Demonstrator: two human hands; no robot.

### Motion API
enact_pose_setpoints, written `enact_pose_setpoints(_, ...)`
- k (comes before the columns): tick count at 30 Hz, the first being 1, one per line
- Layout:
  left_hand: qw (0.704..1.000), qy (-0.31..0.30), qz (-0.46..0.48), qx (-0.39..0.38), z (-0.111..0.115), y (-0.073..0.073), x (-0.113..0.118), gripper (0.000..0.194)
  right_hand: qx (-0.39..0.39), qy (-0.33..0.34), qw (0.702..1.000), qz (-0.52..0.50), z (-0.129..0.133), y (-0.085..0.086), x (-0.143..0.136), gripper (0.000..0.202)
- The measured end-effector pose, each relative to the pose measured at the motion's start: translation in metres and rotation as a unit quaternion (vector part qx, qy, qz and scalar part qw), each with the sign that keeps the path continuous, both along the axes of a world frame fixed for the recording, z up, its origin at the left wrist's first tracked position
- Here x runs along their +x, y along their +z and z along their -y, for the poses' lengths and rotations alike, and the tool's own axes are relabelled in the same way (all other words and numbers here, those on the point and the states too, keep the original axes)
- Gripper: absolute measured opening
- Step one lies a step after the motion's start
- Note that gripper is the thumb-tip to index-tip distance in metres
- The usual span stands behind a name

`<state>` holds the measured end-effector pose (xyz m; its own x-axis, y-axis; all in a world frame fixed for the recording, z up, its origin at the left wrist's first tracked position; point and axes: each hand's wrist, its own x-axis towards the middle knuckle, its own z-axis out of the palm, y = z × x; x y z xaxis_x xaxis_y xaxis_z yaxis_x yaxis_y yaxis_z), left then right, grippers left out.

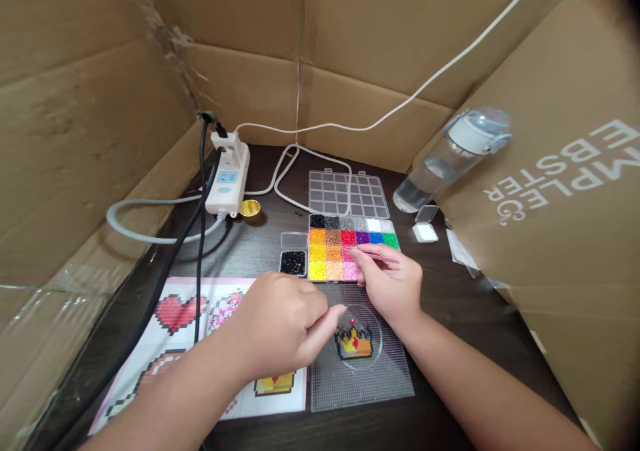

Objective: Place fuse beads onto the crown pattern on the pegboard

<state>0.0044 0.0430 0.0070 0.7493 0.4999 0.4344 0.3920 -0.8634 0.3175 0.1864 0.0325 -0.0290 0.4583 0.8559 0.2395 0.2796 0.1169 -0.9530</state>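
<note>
My right hand (393, 284) pinches slim pink tweezers (383, 258), with the fingertips over the lower right compartments of a bead box (325, 280). Its compartments hold small beads sorted by colour. My left hand (283, 318) is closed, fingers curled under and thumb sticking out towards the pegboard; nothing shows in it. Below the bead box lies the clear pegboard (325, 391), bearing a bead crown (354, 343) in black, yellow and orange with red beads. A printed pattern sheet (150, 331) with pixel pictures lies partly under my left hand and forearm.
A small open case of black beads (293, 262) stands left of the bead box. A gold cup (251, 209) sits beside a white power strip (230, 181). Black cables (200, 238) cross the sheet. A water bottle (445, 161) and a small white case (425, 232) stand right. Cardboard walls (375, 98) surround the table.
</note>
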Motion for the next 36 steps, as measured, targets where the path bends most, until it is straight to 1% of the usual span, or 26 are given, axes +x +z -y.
enact_pose_setpoints(3, 1.000, 0.007, -0.007, -0.015, -0.0007, 0.0008, -0.0020, 0.040, 0.010, 0.001, 1.000, 0.027, 0.0022, -0.0063, 0.0037, 0.008)
enact_pose_setpoints(7, 1.000, 0.007, -0.011, -0.017, 0.0001, 0.0008, -0.0024, 0.039, 0.017, 0.020, 0.998, 0.050, 0.0017, -0.0062, 0.0063, 0.007)
enact_pose_setpoints(18, 1.000, 0.006, -0.014, -0.022, -0.0007, -0.0009, -0.0010, 0.039, 0.025, 0.035, 0.999, 0.032, 0.0030, -0.0077, 0.0070, 0.005)
enact_pose_setpoints(22, 1.000, 0.005, -0.019, -0.023, 0.0007, -0.0011, -0.0009, 0.040, 0.006, 0.041, 0.999, 0.019, 0.0025, -0.0067, 0.0037, 0.006)
enact_pose_setpoints(29, 1.000, 0.007, -0.021, -0.010, 0.0028, -0.0007, -0.0001, 0.041, -0.031, 0.030, 0.999, 0.008, 0.0015, -0.0046, -0.0004, 0.010)
enact_pose_setpoints(36, 1.000, 0.007, -0.026, -0.014, 0.0038, -0.0010, 0.0005, 0.040, -0.040, 0.028, 0.999, 0.006, -0.0001, -0.0061, -0.0002, 0.011)
